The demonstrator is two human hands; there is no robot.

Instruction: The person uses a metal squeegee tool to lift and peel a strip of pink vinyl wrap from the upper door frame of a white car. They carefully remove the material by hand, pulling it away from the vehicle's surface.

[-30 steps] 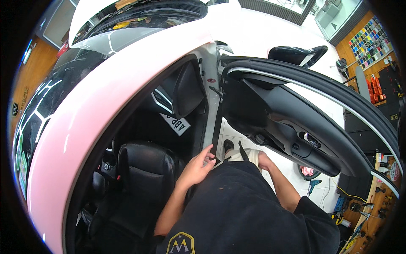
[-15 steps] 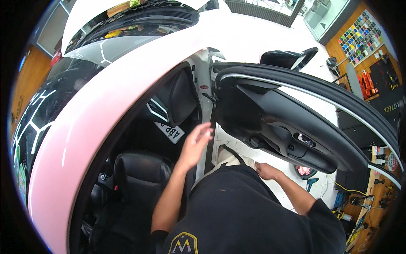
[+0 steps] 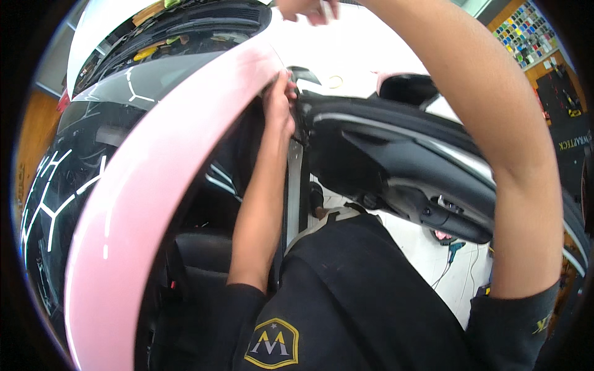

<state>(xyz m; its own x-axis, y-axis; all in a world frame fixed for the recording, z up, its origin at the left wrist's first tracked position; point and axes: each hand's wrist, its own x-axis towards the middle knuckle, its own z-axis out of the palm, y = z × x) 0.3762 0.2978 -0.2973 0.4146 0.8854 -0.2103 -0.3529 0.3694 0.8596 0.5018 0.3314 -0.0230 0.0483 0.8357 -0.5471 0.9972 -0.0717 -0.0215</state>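
The pink-covered roof side and windshield pillar [image 3: 179,148] of a car curve across the left. At the pillar's lower end, by the door hinge, my left hand [image 3: 281,105] is closed, its thumb and fingers against the pink edge. What lies between those fingers is too small to make out. My right hand [image 3: 312,9] reaches over the door to the top edge of the view, above the white body panel [image 3: 346,43]. It is blurred and partly cut off; something whitish shows at its fingers. The open black-trimmed door [image 3: 383,154] stands right of my left arm.
A black side mirror [image 3: 405,89] sticks out beyond the door. Below the door, a blue-green power tool [image 3: 456,248] with a cord rests on the white tiled floor. A dark seat [image 3: 204,250] shows inside the car. Colour swatches [image 3: 526,31] hang at the far right.
My left hand has moved forward to the pillar's lower end. My right hand has swung from beside my waist up over the door to the top of the view. My body has shifted closer to the car.
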